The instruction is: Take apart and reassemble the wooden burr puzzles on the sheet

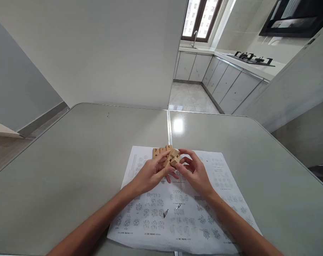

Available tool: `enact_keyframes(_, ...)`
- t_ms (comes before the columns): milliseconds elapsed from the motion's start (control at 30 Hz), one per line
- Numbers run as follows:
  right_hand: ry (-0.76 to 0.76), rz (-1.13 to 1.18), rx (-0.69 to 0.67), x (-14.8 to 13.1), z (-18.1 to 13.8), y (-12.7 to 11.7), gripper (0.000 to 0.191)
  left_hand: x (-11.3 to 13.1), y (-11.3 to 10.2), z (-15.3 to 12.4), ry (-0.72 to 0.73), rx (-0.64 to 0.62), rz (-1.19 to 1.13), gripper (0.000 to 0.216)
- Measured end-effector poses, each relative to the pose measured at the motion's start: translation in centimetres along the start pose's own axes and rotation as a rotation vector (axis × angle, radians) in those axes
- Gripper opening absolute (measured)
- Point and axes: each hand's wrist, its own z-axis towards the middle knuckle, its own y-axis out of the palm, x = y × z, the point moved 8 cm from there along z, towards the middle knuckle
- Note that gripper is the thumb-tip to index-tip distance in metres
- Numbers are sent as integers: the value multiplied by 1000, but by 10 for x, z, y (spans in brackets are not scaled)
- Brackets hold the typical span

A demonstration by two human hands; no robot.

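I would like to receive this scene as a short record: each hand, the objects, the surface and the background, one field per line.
Left hand: holds wooden puzzle from its left side
Right hand: thumb and fingertip at the puzzle's right side
Numbered pieces: wooden, partly hidden by left hand
Paper sheet: white, printed with small drawings, beneath both hands
Table: grey, with a seam down the middle
Background: stove, tap, window

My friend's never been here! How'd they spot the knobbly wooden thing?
Start at the big grey table and find the white paper sheet with black printed drawings. Above its far half, look between the left hand and the right hand for a knobbly tan wooden block cluster. Its jutting, stepped shape sets it apart from the brown wooden pieces with dark marks beyond.
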Motion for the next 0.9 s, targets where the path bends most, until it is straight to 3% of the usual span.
enact_keyframes(167, -10, 29, -86, 0, 1, 6, 42, 1, -3, -3, -4, 50, 120, 72)
enact_keyframes(533, -100, 3, -82, -8, -2, 7, 37, 12, -2, -6, 108, 59, 276, 76)
enact_keyframes(767, 34, 111, -170, -3, -2, 12, 32, 7, 5, -5, -16, -40, 71, 79)
enact_keyframes(900, 15, 126, -218, -7, -1, 13, 27, 8, 5, -4, -15, -41, -77, 79)
